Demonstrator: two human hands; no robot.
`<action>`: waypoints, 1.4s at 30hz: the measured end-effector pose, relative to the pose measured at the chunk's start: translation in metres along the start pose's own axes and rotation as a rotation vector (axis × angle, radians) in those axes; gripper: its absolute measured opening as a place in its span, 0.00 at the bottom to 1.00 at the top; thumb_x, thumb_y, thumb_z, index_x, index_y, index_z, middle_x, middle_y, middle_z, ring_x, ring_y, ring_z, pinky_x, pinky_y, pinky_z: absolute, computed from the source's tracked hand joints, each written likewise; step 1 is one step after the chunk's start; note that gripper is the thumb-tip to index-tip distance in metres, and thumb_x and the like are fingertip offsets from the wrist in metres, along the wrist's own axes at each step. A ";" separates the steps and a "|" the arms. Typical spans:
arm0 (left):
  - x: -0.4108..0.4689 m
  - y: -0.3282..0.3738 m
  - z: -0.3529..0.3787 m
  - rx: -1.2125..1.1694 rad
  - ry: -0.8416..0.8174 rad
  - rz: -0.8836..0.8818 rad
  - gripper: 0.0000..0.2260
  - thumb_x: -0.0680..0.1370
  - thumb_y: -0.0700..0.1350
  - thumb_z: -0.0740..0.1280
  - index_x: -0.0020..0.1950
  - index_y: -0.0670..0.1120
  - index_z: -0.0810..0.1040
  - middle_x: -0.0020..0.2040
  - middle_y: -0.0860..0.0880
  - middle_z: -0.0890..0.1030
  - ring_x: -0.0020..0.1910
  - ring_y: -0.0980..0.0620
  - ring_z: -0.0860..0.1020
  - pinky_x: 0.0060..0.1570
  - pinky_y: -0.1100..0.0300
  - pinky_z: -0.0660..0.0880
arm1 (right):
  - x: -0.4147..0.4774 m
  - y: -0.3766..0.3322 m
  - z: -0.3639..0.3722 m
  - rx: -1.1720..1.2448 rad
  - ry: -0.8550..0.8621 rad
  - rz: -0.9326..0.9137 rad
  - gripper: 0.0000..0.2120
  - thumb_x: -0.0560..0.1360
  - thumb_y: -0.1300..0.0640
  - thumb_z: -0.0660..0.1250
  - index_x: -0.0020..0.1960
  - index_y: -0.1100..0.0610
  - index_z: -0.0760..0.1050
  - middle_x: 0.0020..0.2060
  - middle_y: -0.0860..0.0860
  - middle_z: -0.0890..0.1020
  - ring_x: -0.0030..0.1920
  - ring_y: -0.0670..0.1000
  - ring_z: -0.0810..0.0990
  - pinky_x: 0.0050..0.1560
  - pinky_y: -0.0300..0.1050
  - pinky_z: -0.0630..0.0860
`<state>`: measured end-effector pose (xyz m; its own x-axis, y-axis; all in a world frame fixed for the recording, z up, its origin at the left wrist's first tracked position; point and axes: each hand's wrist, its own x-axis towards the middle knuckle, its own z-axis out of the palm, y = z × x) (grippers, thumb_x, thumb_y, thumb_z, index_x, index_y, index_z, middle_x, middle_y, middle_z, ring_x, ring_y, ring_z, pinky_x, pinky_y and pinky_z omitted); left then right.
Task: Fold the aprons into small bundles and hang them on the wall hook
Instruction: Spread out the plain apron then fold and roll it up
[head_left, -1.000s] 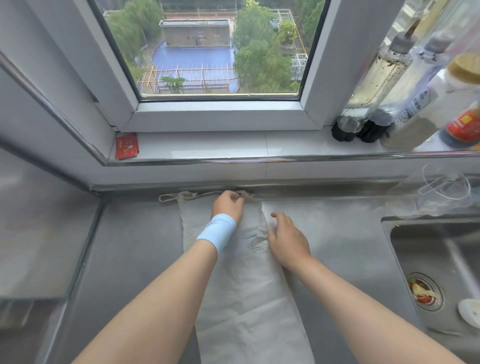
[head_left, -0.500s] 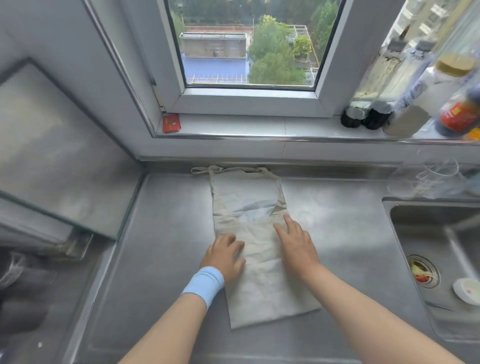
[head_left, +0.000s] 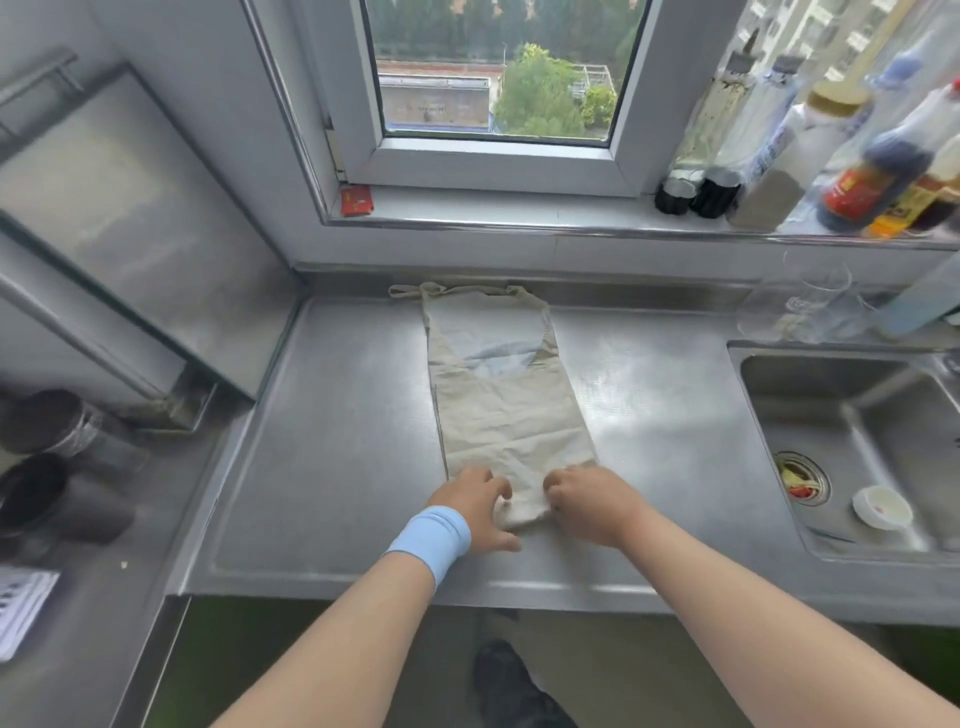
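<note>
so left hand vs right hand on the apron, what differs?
The left hand wears a light blue wristband; the right hand has a bare wrist. The left hand's thumb splays onto the counter; the right hand is curled tighter. Both grip the apron at its near end.

Daylit window (head_left: 496, 73) above steel counter (head_left: 332, 441); sink (head_left: 852, 415) at right.

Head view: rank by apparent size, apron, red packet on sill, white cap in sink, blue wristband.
1. apron, by far the largest.
2. blue wristband.
3. white cap in the sink.
4. red packet on the sill, though it lies farther from the camera, so its rank against the cap is unsure.
</note>
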<state>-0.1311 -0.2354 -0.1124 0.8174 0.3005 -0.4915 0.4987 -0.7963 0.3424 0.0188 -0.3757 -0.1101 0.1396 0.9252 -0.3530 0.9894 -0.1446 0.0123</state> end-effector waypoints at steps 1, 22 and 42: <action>-0.005 0.001 0.000 0.007 -0.001 0.000 0.31 0.65 0.64 0.72 0.65 0.56 0.69 0.62 0.53 0.70 0.64 0.50 0.69 0.60 0.52 0.71 | -0.004 -0.003 -0.003 0.045 0.034 0.037 0.11 0.77 0.55 0.58 0.51 0.56 0.78 0.51 0.52 0.81 0.50 0.59 0.80 0.45 0.49 0.73; -0.003 -0.025 -0.121 -0.108 0.031 -0.145 0.07 0.72 0.50 0.71 0.36 0.51 0.76 0.35 0.51 0.76 0.39 0.49 0.76 0.36 0.62 0.70 | -0.003 0.046 -0.082 0.969 0.042 0.481 0.06 0.69 0.60 0.67 0.34 0.56 0.73 0.28 0.48 0.73 0.30 0.49 0.69 0.32 0.41 0.63; 0.156 -0.106 -0.109 -0.064 0.318 -0.288 0.12 0.79 0.50 0.62 0.60 0.49 0.76 0.60 0.46 0.74 0.60 0.43 0.71 0.56 0.51 0.72 | 0.174 0.101 -0.028 0.766 0.169 0.755 0.13 0.77 0.48 0.60 0.55 0.55 0.74 0.53 0.54 0.78 0.52 0.58 0.78 0.49 0.50 0.75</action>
<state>-0.0251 -0.0474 -0.1383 0.6856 0.6603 -0.3066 0.7280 -0.6253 0.2811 0.1439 -0.2199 -0.1444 0.7629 0.5336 -0.3651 0.3670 -0.8222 -0.4350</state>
